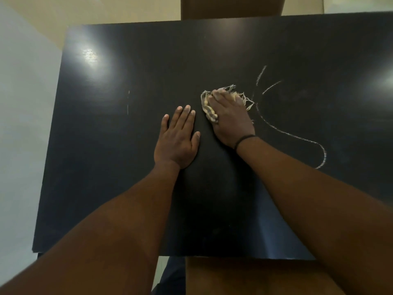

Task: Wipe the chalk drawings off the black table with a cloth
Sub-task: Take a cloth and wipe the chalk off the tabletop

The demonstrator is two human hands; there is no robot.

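Note:
The black table (pixel 127 188) fills the view. My right hand (pixel 230 118) presses a small frayed cream and brown cloth (pixel 207 107) flat against the tabletop near the middle; loose threads stick out past the fingers. White chalk lines (pixel 297 137) curve to the right of that hand, with two short strokes (pixel 270 86) above them. A faint chalk mark (pixel 128 103) stands on the left half. My left hand (pixel 177 141) lies flat on the table beside the cloth, fingers straight, holding nothing.
A brown chair back (pixel 231 7) stands beyond the far edge. A brown wooden seat (pixel 244 275) shows below the near edge. Pale floor (pixel 23 103) lies left of the table. Light glare (pixel 90 57) spots the surface.

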